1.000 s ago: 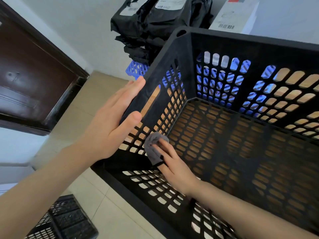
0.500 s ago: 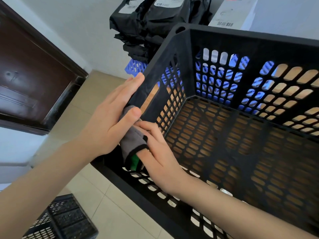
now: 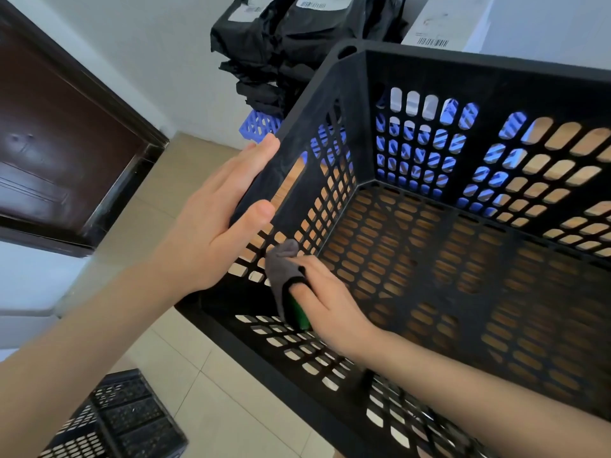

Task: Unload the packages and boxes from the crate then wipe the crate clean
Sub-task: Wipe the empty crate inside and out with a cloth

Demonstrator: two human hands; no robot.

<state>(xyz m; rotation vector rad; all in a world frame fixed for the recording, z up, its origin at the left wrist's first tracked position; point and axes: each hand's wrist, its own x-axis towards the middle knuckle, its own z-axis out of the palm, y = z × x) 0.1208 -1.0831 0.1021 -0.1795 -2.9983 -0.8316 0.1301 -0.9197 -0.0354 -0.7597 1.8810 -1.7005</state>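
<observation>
Wiping step: the left grip clasps the emptied crate by its left wall while the right grip, grasping a grey cloth, presses it low inside that wall; the next stroke probably calls for unwiped lattice.

Left hand: forearm extended, fingers straight, thumb opposed, pinching crate wall. Right hand: forearm enters from lower right, knuckles up, fingers curled around cloth.

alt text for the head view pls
A person's right hand presses a grey cloth against the inside wall of an empty black crate while the left hand grips its rim. Black packages and a white box sit behind it.
</observation>
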